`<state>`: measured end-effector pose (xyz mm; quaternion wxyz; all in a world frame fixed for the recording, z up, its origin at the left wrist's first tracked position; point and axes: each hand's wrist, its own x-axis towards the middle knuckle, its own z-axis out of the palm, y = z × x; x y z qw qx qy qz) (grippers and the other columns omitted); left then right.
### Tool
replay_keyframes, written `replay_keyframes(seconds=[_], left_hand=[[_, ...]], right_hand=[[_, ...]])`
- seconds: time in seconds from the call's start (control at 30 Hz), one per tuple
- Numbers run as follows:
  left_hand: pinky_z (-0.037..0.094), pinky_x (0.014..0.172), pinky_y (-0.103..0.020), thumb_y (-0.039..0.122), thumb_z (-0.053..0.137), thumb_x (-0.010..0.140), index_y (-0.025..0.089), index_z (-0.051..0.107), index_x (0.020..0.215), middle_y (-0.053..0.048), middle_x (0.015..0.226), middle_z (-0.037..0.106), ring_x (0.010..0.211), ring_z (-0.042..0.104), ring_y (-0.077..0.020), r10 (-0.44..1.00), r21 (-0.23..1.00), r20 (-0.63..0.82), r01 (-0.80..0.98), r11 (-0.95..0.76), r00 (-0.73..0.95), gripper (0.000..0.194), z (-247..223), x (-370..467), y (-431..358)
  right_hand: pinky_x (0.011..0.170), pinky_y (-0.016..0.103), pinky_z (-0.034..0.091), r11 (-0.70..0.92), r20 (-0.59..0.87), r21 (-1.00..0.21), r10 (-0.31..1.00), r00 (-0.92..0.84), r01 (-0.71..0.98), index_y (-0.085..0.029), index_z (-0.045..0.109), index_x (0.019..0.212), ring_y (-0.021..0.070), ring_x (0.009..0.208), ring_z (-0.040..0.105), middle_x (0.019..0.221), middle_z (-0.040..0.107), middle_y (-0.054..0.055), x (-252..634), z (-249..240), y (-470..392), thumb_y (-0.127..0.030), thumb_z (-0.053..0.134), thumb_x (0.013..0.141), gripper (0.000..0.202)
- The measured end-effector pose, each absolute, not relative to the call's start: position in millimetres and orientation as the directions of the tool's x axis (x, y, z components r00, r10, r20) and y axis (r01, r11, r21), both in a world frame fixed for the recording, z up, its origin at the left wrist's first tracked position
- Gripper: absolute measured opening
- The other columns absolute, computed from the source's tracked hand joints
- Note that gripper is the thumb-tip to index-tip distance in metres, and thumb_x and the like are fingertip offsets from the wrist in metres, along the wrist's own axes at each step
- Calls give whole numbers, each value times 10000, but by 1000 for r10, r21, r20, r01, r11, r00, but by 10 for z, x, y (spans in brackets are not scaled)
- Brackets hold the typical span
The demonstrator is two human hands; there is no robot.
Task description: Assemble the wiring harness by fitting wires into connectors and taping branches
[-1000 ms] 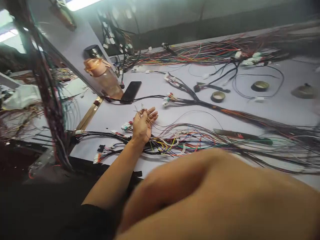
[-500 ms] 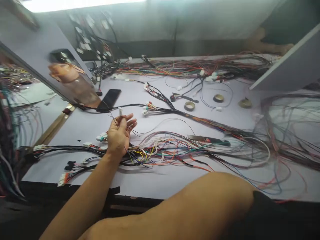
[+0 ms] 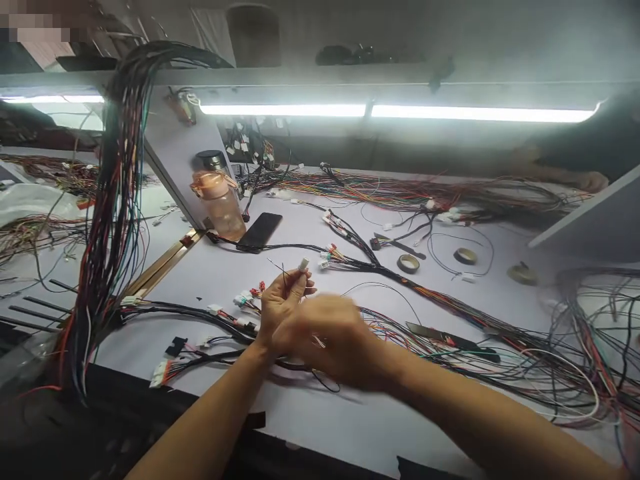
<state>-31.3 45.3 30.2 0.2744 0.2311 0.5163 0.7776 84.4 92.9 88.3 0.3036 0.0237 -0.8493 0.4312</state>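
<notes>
In the head view my left hand (image 3: 280, 307) pinches a small white connector (image 3: 303, 265) between thumb and fingers, and thin dark wires stick out beside it. Right in front of it, partly covering the palm, is my right hand (image 3: 333, 333). Motion blurs that hand and its fingers look curled, but I cannot make out anything in them. Under both hands lies a wire harness (image 3: 193, 310) with bundled black branches and white connectors, one of them an orange-and-white connector (image 3: 160, 373) at its near left end.
A phone (image 3: 260, 232) and a drink bottle (image 3: 223, 210) stand by the left partition. Tape rolls (image 3: 409, 264), a knife-like tool (image 3: 453, 340) and a second harness (image 3: 373, 263) lie rightward. Loose wires hang (image 3: 117, 200) at left. Someone's hand (image 3: 593, 181) shows far right.
My right hand has come up in front of my left hand; before, only its arm showed across the bottom. The camera has tilted up and left. My left hand keeps the white connector.
</notes>
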Motion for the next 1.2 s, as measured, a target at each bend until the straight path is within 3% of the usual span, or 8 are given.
replay_keyframes(seconds=[0.07,0.13,0.2,0.37,0.6,0.93,1.2], left_hand=[[554,700,-248,295,741,749,165,707,925,-22,819,680,719,636,-116,676,943,83,-162,-291,-732,221,305,-308,450],[543,648,-228,278,724,764,162,713,935,-11,772,661,673,615,-106,696,961,102,-111,-254,-711,206,300,-302,448],[530,603,-218,267,721,764,158,722,926,-11,748,654,635,598,-101,719,975,96,-80,-206,-688,194,288,-299,449],[531,576,-233,301,724,755,151,733,903,-26,739,672,592,592,-103,767,979,-15,-164,-119,-642,211,242,-304,467],[511,517,-226,333,693,782,132,716,793,-24,690,628,565,562,-97,821,955,-112,-290,-67,-559,202,233,-306,478],[511,519,-240,360,686,787,133,733,860,-39,702,640,573,576,-112,830,944,-136,-325,-57,-541,243,255,-302,459],[519,539,-240,425,723,745,116,719,816,-53,703,662,555,593,-112,836,864,-283,-503,10,-470,317,295,-326,480]], right_hand=[[668,266,463,534,463,-830,505,-728,-158,-221,658,852,121,695,566,778,653,18,773,857,1239,-390,507,917,235],[657,265,447,407,348,-909,621,-702,-90,-212,626,984,122,712,553,806,633,19,664,758,1457,-425,540,894,246],[639,258,425,314,277,-945,620,-734,-91,-199,613,1006,114,694,528,787,603,8,563,617,1571,-466,571,865,304],[572,240,375,10,121,-989,629,-768,-148,-165,631,779,86,568,442,601,510,-27,448,307,1649,-521,576,837,365],[421,200,214,-404,-121,-909,493,-862,-104,-180,615,849,54,445,353,547,442,-62,428,49,1722,-589,620,778,416],[438,190,290,-447,-129,-890,442,-888,-93,-186,609,880,57,467,399,560,440,-71,438,38,1739,-596,622,774,423],[458,212,392,-406,-90,-910,392,-916,-84,-186,609,848,72,465,457,562,482,-54,468,91,1660,-570,596,808,386]])
